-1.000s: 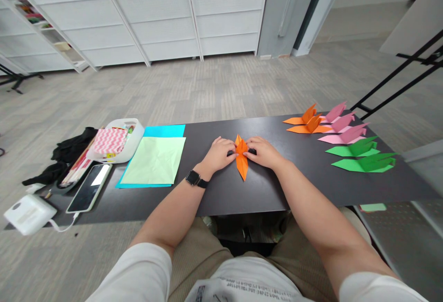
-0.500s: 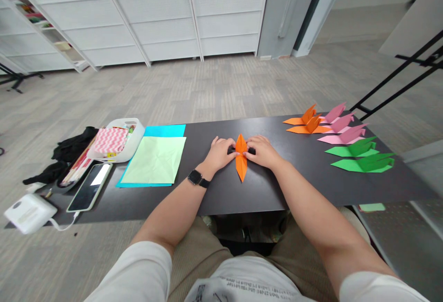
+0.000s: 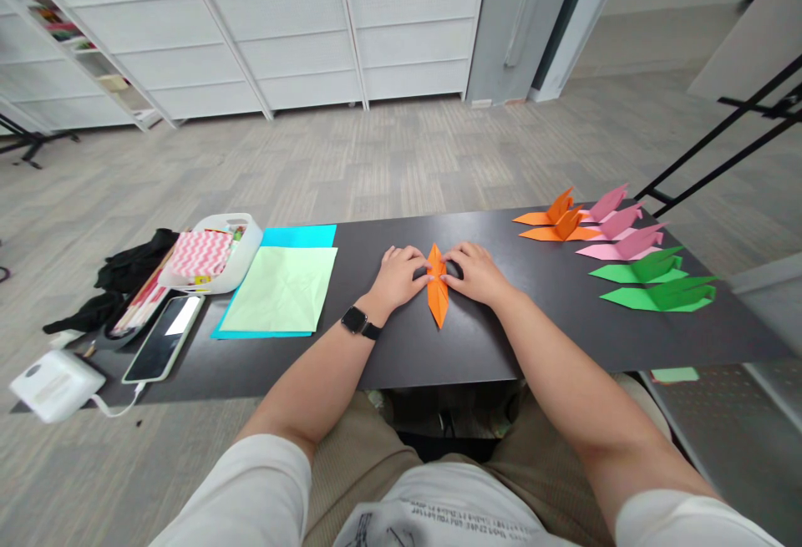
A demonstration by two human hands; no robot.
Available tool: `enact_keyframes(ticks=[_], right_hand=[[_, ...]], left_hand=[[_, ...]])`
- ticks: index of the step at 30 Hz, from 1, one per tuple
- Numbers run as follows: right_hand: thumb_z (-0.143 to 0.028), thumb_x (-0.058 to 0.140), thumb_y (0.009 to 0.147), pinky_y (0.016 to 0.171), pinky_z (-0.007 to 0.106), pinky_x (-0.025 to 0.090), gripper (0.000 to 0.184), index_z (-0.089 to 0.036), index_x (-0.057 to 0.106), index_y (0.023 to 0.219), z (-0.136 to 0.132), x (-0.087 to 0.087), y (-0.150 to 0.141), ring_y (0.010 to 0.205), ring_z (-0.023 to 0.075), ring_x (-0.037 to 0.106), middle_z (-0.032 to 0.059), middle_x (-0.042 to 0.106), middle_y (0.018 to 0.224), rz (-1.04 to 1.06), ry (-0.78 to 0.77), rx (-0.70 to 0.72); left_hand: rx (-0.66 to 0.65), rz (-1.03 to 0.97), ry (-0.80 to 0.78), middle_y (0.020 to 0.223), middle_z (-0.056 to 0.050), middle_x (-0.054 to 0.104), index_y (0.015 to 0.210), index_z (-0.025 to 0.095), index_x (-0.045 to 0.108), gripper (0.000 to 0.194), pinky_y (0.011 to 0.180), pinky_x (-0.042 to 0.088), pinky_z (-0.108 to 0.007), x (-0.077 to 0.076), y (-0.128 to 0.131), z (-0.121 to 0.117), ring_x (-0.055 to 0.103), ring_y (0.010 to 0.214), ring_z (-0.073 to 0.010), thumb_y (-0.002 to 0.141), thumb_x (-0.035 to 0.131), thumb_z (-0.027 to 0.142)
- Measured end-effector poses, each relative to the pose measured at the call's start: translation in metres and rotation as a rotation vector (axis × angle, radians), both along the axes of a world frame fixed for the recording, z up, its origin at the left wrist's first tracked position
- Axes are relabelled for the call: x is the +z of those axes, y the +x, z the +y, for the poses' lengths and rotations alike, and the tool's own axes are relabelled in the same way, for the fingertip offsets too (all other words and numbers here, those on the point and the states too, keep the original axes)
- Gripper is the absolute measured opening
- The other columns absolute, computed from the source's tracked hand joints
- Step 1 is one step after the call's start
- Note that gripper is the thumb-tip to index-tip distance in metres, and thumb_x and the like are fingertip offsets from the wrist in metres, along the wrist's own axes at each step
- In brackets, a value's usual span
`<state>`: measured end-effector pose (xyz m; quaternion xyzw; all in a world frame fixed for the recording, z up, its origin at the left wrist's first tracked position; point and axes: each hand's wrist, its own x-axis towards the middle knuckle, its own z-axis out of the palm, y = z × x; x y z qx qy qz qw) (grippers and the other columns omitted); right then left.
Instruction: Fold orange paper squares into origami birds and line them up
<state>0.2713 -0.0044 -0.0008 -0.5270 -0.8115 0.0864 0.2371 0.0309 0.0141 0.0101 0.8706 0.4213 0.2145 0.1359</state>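
Note:
A narrow folded orange paper piece [image 3: 437, 292] lies flat at the middle of the black table [image 3: 551, 330]. My left hand [image 3: 397, 277], with a dark watch on its wrist, presses its fingertips on the paper's left side. My right hand [image 3: 477, 273] presses the paper's right side from the other edge. Both hands have their fingers curled down onto the paper's upper half; its pointed lower end sticks out toward me.
Finished paper cranes stand at the right: orange [image 3: 555, 221], pink [image 3: 620, 230] and green [image 3: 657, 284]. A pale green sheet [image 3: 281, 290] lies on a blue sheet [image 3: 297, 236] at the left, beside a white basket [image 3: 213, 253], a phone [image 3: 164, 338] and a white device [image 3: 53, 384].
The orange piece has been pressed narrower, and both hands have shifted slightly up along it. Nothing else has moved.

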Motion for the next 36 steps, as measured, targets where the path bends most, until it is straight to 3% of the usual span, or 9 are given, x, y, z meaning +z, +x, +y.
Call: enact_keyframes(ticks=[7,15,19,24,30,36], right_hand=[[-0.039,0.078,0.089,0.106,0.051,0.045,0.024,-0.028,0.076,0.111,0.000,0.000,-0.002,0.115,0.0313,0.062,0.0087,0.067,0.117,-0.007,0.001,-0.016],[-0.042,0.083,0.087,0.109,0.053,0.043,0.031,-0.030,0.074,0.115,0.003,-0.003,0.002,0.120,0.0324,0.060,0.0083,0.067,0.121,-0.011,-0.044,-0.031],[-0.040,0.085,0.085,0.115,0.060,0.039,0.035,-0.029,0.070,0.115,0.004,-0.004,0.008,0.124,0.0339,0.059,0.0081,0.066,0.123,-0.012,-0.070,-0.053],[-0.039,0.084,0.085,0.121,0.068,0.031,0.037,-0.031,0.070,0.118,0.002,-0.002,0.007,0.131,0.0346,0.056,0.0090,0.061,0.131,-0.006,-0.043,-0.044],[-0.040,0.084,0.086,0.121,0.067,0.032,0.031,-0.032,0.075,0.114,0.001,0.000,0.014,0.130,0.0330,0.058,0.0080,0.063,0.132,-0.010,-0.054,0.051],[-0.036,0.081,0.088,0.114,0.055,0.043,0.019,-0.032,0.082,0.106,0.004,0.007,0.015,0.124,0.0302,0.063,0.0077,0.070,0.127,0.040,0.006,0.170]], left_hand=[[0.025,-0.025,-0.007,0.117,-0.003,0.071,0.102,0.028,0.080,0.017,0.124,0.031,-0.054,-0.001,0.002,0.000,0.062,0.115,-0.0247,0.095,0.076,0.044],[0.060,-0.009,-0.061,0.121,-0.003,0.072,0.102,0.029,0.078,0.017,0.124,0.029,-0.058,-0.001,0.005,0.002,0.060,0.119,-0.0272,0.093,0.080,0.044],[0.052,0.002,-0.063,0.126,-0.003,0.072,0.114,0.031,0.074,0.027,0.127,0.024,-0.063,0.002,0.000,0.001,0.061,0.123,-0.0285,0.090,0.083,0.040],[0.010,0.032,-0.038,0.127,-0.001,0.073,0.109,0.031,0.076,0.021,0.130,0.020,-0.064,0.007,-0.006,0.000,0.062,0.123,-0.0268,0.090,0.083,0.037],[-0.026,0.037,-0.045,0.129,0.000,0.073,0.105,0.033,0.081,0.017,0.132,0.016,-0.064,0.006,-0.010,0.004,0.062,0.125,-0.0255,0.090,0.083,0.041],[-0.064,0.008,0.007,0.122,0.000,0.076,0.099,0.033,0.083,0.009,0.131,0.018,-0.062,0.007,-0.009,0.005,0.064,0.120,-0.0247,0.093,0.078,0.037]])
